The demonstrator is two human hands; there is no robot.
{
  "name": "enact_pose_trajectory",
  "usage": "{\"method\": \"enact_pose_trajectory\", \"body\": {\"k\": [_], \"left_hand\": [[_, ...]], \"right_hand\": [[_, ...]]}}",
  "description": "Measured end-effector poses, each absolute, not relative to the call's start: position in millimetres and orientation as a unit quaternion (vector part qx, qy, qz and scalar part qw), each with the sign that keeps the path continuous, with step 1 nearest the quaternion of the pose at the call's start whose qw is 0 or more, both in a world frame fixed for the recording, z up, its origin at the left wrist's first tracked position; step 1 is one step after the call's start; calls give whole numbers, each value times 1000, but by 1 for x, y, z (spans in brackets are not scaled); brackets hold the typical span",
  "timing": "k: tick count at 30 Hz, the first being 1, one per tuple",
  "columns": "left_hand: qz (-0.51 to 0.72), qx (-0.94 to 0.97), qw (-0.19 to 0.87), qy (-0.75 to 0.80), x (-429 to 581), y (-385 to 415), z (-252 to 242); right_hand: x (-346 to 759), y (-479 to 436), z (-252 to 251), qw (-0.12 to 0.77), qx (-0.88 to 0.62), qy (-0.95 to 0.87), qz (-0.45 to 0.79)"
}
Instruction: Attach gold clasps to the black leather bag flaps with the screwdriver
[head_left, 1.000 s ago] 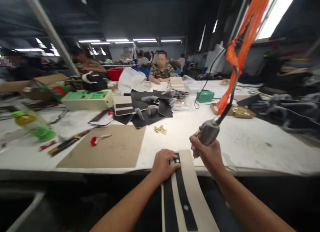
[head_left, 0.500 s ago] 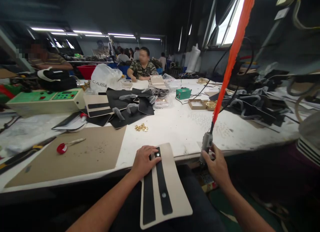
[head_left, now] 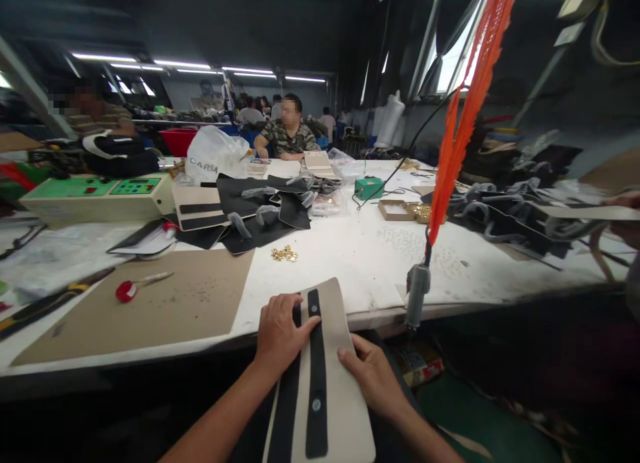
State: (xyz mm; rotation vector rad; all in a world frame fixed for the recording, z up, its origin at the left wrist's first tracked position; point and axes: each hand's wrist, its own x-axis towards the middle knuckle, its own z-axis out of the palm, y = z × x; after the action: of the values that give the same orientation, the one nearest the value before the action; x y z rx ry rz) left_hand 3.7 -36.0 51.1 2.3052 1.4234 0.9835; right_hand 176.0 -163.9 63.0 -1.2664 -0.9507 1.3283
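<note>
A beige panel (head_left: 341, 383) with two black strips lies over my lap, its far end by the table's edge. Two round metal fasteners show on one strip. My left hand (head_left: 280, 333) grips the panel's left side near the far end, thumb beside the upper fastener. On the right edge, my right hand (head_left: 373, 370) pinches the panel, thumb on top and the other fingers partly hidden beneath. A grey electric screwdriver (head_left: 418, 296) hangs free from a red-orange elastic cord (head_left: 463, 130), right of my right hand.
Small gold metal parts (head_left: 285, 253) lie in a pile on the white table (head_left: 345, 263). Black panels (head_left: 270, 216) are heaped behind. A brown board (head_left: 200, 303) with a red-capped tool is at left. Another person's hand (head_left: 627, 210) holds a panel at far right.
My right hand has let go of the screwdriver and moved left onto the panel's right edge. The screwdriver now hangs alone. The panel has shifted slightly left, and another person's hand has appeared at right.
</note>
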Motion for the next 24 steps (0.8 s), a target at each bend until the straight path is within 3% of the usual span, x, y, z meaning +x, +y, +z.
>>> {"method": "enact_pose_trajectory", "body": {"k": [2, 6, 10, 15, 19, 21, 24], "left_hand": [[371, 740, 236, 510, 2, -53, 58], [428, 599, 506, 450, 5, -90, 83], [470, 447, 643, 407, 19, -116, 109], [467, 299, 709, 435, 31, -119, 119], [443, 279, 756, 393, 29, -119, 122], [432, 287, 762, 389, 27, -121, 125], [420, 293, 772, 376, 23, -126, 131]], "right_hand": [[175, -171, 79, 512, -541, -465, 479], [169, -184, 86, 495, -536, -650, 215], [157, -185, 76, 441, -546, -712, 34], [156, -201, 87, 349, -503, -791, 16], [180, -220, 134, 438, -458, -770, 76], [196, -214, 156, 492, -509, -701, 82], [216, -185, 167, 502, -576, -637, 99]]}}
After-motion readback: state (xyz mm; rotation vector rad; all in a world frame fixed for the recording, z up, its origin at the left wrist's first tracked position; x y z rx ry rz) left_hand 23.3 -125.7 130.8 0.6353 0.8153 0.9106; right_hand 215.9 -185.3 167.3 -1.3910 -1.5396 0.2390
